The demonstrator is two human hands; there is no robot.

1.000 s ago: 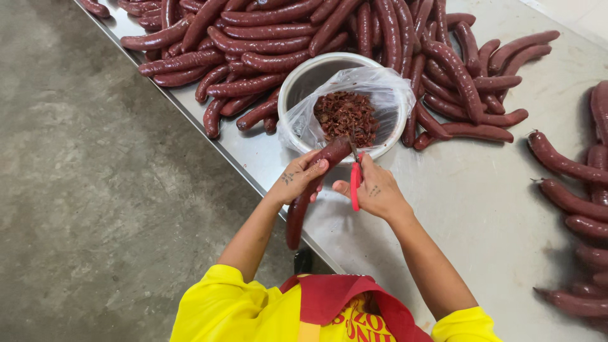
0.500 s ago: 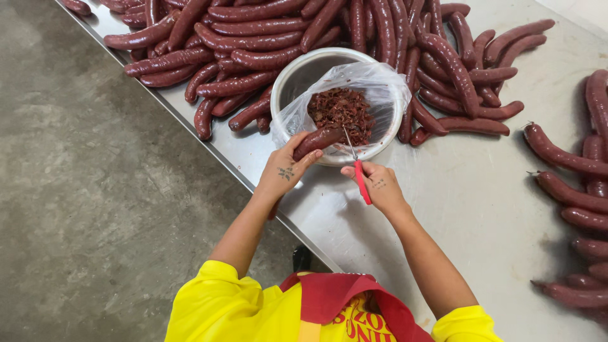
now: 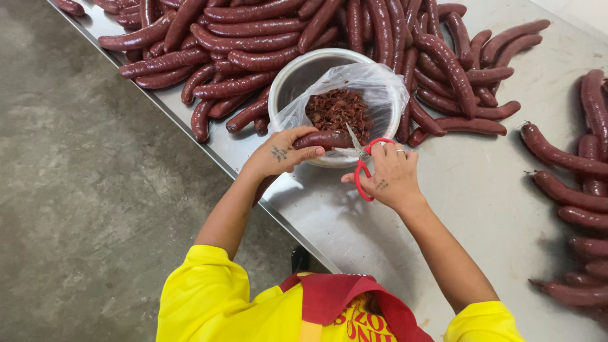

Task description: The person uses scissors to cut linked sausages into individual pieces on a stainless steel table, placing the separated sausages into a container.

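Note:
My left hand (image 3: 280, 154) grips a dark red sausage (image 3: 324, 139), holding its end over the rim of a metal bowl (image 3: 293, 80). My right hand (image 3: 388, 177) holds red-handled scissors (image 3: 360, 166) whose blades point at the sausage's end. The bowl is lined with a clear plastic bag (image 3: 380, 88) and holds a heap of dark red trimmings (image 3: 337, 109). Both hands are at the near edge of the bowl, close together.
A large pile of sausages (image 3: 266, 38) lies behind and left of the bowl on the steel table (image 3: 481, 190). More sausages (image 3: 576, 183) lie in a row at the right. The table edge runs diagonally, with grey concrete floor (image 3: 82, 190) to the left.
The sausage hung down over the table edge before; my left hand has lifted it up to the bowl rim. My right hand brought the scissors up to its end.

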